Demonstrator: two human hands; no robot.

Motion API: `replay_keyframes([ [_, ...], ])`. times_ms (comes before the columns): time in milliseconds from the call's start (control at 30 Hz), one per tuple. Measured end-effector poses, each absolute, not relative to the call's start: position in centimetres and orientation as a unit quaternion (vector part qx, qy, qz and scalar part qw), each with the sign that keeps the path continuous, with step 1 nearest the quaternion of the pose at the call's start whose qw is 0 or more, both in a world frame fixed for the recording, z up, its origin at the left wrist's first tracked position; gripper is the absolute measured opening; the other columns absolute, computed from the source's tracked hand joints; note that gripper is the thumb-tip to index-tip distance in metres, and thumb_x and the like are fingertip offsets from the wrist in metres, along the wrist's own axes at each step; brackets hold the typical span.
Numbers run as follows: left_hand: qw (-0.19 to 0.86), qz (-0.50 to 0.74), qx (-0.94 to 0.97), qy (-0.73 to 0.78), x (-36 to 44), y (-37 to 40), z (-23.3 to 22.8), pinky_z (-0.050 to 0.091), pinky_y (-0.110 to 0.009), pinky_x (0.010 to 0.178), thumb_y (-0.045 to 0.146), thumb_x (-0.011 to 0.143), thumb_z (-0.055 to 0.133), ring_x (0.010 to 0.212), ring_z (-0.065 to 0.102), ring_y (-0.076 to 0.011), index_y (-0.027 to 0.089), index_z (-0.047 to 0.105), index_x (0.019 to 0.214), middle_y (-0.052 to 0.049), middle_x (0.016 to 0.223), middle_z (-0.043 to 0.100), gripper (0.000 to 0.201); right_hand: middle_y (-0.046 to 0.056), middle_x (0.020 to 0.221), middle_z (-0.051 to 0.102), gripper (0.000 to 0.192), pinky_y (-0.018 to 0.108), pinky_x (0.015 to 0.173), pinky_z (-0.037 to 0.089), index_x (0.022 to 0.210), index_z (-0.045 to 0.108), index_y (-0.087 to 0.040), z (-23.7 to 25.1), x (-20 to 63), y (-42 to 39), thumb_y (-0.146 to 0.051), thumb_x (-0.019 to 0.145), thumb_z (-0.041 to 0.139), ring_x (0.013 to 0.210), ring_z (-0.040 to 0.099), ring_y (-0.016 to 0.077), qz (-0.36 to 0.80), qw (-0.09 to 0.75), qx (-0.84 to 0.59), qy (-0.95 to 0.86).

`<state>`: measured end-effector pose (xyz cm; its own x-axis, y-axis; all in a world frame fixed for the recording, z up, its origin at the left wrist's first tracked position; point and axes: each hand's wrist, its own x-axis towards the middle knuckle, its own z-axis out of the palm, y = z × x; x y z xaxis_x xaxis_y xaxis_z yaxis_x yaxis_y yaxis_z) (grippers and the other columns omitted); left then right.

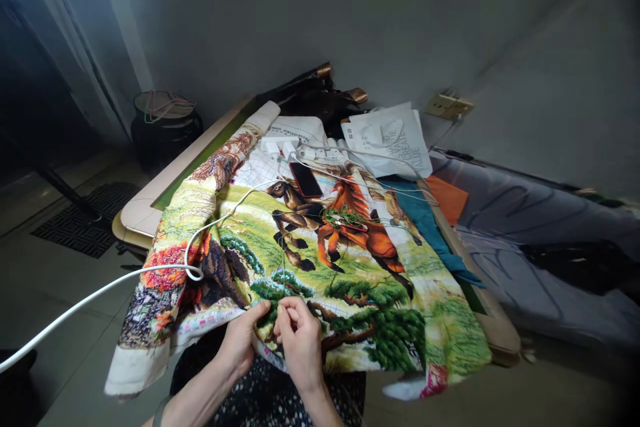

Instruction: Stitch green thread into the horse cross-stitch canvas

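Note:
A large cross-stitch cloth with galloping horses, grass and trees spreads over the table, its left side rolled up. My left hand grips the near edge of this cloth, thumb on top and fingers mostly hidden beneath. Just right of it, my right hand is closed in a pinch above the stitched surface. A thin thread runs over the cloth down to the pinching fingers; any needle there is too small to make out. A tangle of green threads lies on the orange horse.
A phone rests on the cloth beside a power strip with white chargers. A white cable crosses the left side and loops over the roll. White paper bags stand at the back. A wall socket is behind the table.

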<state>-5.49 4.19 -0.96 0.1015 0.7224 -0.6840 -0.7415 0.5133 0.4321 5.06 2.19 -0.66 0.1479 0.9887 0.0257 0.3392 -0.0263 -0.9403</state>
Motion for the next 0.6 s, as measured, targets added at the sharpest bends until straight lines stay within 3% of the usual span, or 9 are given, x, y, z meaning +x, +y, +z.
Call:
replay_keyframes([
  [200, 0.734, 0.494, -0.046, 0.463, -5.6, 4.0, -0.8, 0.053, -0.027, 0.059, 0.010, 0.060, 0.077, 0.056, 0.064, -0.0168, 0.010, 0.071, 0.064, -0.006, 0.062, 0.072, 0.008, 0.000, 0.063, 0.059, 0.020, 0.020, 0.051, 0.045, 0.082, 0.059, -0.019, -0.8, 5.8, 2.3, -0.033, 0.092, 0.049, 0.055, 0.056, 0.0130, 0.327, 0.418, -0.632, -0.564],
  [600, 0.748, 0.493, -0.083, 0.436, -6.2, 4.1, -0.2, 0.052, -0.025, 0.059, 0.007, 0.067, 0.071, 0.056, 0.062, -0.0138, 0.011, 0.069, 0.066, -0.003, 0.061, 0.069, 0.004, 0.001, 0.062, 0.065, 0.022, 0.019, 0.049, 0.042, 0.083, 0.064, -0.019, 0.1, 5.0, 2.0, -0.026, 0.094, 0.047, 0.049, 0.058, 0.0128, 0.266, 0.358, -0.622, -0.644],
])
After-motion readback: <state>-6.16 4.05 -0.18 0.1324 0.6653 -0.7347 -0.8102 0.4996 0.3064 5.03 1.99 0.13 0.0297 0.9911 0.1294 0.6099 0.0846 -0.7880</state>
